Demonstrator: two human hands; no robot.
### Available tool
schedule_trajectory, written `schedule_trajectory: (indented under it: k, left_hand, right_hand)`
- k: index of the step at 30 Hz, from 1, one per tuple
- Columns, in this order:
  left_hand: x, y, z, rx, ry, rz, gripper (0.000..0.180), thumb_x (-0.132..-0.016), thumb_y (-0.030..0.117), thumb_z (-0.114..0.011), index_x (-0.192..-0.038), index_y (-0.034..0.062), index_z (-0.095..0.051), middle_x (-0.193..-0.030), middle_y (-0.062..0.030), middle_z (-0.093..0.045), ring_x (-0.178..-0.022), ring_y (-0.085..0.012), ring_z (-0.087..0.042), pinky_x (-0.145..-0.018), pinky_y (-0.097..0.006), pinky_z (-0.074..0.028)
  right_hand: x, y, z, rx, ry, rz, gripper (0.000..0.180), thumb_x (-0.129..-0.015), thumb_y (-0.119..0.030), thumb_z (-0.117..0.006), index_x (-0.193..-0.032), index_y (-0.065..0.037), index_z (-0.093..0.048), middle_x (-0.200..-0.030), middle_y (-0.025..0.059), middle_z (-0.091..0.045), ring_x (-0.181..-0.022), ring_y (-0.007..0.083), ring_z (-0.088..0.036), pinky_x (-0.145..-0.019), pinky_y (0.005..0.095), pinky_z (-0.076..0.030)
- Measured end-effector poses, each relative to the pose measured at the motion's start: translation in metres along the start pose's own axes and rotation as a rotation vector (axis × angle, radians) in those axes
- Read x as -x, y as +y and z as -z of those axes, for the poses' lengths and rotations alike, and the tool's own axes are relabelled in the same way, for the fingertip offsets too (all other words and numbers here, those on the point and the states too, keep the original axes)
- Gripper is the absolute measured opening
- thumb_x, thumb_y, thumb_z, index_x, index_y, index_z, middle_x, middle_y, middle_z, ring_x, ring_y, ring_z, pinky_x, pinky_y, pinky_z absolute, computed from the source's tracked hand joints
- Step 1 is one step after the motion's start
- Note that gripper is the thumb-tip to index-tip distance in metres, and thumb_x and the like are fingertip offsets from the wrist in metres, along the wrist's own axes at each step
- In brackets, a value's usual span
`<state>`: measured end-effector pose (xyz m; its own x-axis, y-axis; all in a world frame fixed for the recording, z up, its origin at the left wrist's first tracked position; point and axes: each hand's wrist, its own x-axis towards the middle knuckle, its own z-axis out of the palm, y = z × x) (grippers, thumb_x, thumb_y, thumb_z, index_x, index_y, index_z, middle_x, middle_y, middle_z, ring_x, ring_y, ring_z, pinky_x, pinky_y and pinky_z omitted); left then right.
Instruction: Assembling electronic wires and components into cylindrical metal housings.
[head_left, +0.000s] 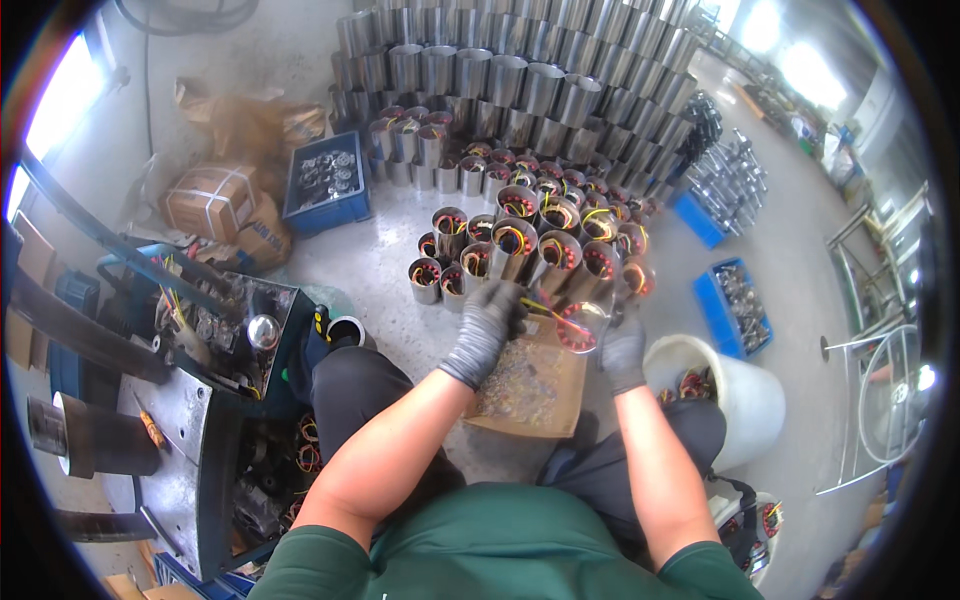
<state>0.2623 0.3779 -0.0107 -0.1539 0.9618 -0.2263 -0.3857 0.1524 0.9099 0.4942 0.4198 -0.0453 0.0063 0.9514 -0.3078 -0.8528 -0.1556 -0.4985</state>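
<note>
In front of me is a shiny metal cylinder holding a wound stator (577, 338), its red-and-copper windings facing up. My right hand (624, 345), in a grey glove, is closed around the cylinder's right side. Yellow and red lead wires (545, 308) run from the stator to my left hand (490, 318), also gloved in grey, whose fingers are closed on them. Its fingertips are partly hidden. Below both hands lies a shallow cardboard tray (545, 385) with small scraps scattered in it. Just beyond stand several metal cylinders with stators (512, 240) upright on the floor.
Tall stacks of bare metal cylinders (480, 75) rise at the back. Blue bins of metal parts (330, 185) stand left and right. A white bucket (750, 400) is by my right knee. On the left is a metal press bench (185, 430) with a screwdriver (150, 428).
</note>
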Motion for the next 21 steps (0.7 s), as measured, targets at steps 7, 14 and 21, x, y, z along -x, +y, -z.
schedule_trajectory:
  k: [7, 14, 21]
  left_hand:
    - [0.007, -0.056, 0.007, -0.019, -0.117, 0.182, 0.040, -0.090, 0.010, -0.061, -0.129, 0.0009, -0.055, -0.095, -0.0058, -0.063, -0.072, -0.0117, -0.058, -0.064, -0.025, -0.049]
    - [-0.006, -0.082, -0.004, -0.518, -0.039, -0.518, 0.030, -0.099, 0.015, -0.057, -0.125, 0.0007, -0.061, -0.102, -0.0071, -0.063, -0.081, -0.0104, -0.057, -0.073, -0.026, -0.049]
    - [0.023, -0.020, -0.008, -0.018, -0.216, 0.059, 0.023, -0.097, 0.020, -0.061, -0.113, 0.0042, -0.066, -0.081, -0.0007, -0.064, -0.063, -0.0080, -0.055, -0.059, -0.023, -0.047]
  right_hand:
    - [0.017, 0.012, 0.004, 0.820, 0.002, 0.357, 0.041, -0.076, -0.004, -0.078, -0.111, 0.002, -0.057, -0.100, 0.0091, -0.067, -0.084, 0.0163, -0.064, -0.078, 0.0303, -0.053]
    - [0.026, 0.043, 0.018, 0.876, -0.084, 0.172, 0.047, -0.079, -0.007, -0.078, -0.118, 0.003, -0.052, -0.101, 0.0092, -0.067, -0.087, 0.0169, -0.064, -0.077, 0.0303, -0.054]
    - [0.050, 0.034, -0.001, 1.077, -0.007, -0.173, 0.038, -0.085, -0.018, -0.075, -0.112, -0.002, -0.053, -0.092, 0.0097, -0.067, -0.076, 0.0180, -0.067, -0.063, 0.0299, -0.055]
